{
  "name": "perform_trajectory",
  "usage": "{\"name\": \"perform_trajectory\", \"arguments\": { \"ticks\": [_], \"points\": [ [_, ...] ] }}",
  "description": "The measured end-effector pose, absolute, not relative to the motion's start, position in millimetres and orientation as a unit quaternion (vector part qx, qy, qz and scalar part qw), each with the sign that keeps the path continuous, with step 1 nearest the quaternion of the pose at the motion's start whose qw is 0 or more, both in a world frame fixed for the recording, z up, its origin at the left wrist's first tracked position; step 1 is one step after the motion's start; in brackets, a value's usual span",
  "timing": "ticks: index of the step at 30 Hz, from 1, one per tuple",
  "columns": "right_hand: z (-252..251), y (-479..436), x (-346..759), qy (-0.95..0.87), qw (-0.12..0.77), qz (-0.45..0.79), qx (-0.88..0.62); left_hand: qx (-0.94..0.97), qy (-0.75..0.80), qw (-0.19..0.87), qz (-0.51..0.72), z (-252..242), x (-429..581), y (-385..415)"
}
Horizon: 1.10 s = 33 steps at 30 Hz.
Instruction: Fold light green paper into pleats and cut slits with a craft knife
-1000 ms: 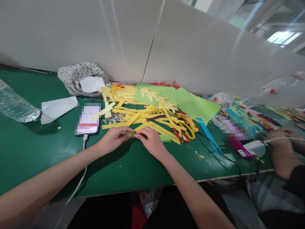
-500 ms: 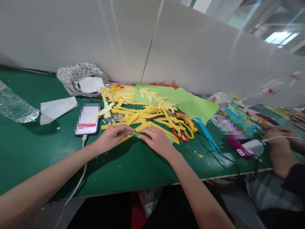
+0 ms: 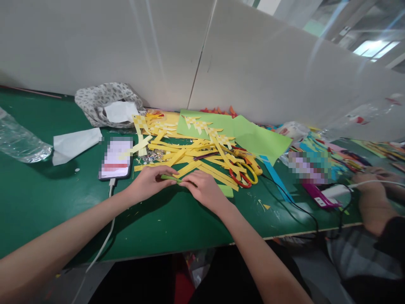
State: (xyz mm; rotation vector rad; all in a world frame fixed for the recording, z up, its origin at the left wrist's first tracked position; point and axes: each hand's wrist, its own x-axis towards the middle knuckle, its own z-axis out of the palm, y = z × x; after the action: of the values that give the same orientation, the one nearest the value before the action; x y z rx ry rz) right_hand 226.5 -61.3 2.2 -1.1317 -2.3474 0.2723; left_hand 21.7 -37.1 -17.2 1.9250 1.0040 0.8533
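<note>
Between my two hands is a narrow green paper strip. My left hand is closed on its left part, and my right hand pinches it near the fingertips. Just beyond my hands lies a heap of yellow paper strips. A flat piece of green paper lies on the table by my right hand. Scissors with red and yellow handles rest to the right, beside a yellow-handled tool. Woven yellow-and-white paper pieces lie on green sheets behind the heap.
On the left are a charging phone, a folded white paper, a clear plastic bottle and a patterned cloth bag. To the right, a blue strip, black cable, magenta power bank and another person's hands.
My right hand has shifted slightly left and down along the green strip. More of the strip shows by my left fingers, and more flat green paper shows beside my right hand.
</note>
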Motion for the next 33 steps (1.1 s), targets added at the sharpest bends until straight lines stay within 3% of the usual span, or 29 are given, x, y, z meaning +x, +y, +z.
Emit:
{"name": "perform_trajectory", "arguments": {
  "ticks": [5,13,20,28,33],
  "points": [
    [4,-62,224,-0.86,0.27,0.11,-0.419,0.796,0.4,0.323,0.319,-10,20,-38],
    [5,-62,224,-0.825,0.311,0.129,-0.453,0.671,0.402,0.502,0.37,-13,24,-36],
    [3,-69,214,-0.784,0.347,0.169,-0.486,0.684,0.403,0.489,0.36,-5,25,-40],
    [7,-79,204,-0.737,0.407,0.203,-0.5,0.626,0.378,0.568,0.378,-2,27,-42],
    [9,-82,203,-0.733,0.422,0.208,-0.492,0.654,0.405,0.502,0.396,-3,27,-46]
  ]
}}
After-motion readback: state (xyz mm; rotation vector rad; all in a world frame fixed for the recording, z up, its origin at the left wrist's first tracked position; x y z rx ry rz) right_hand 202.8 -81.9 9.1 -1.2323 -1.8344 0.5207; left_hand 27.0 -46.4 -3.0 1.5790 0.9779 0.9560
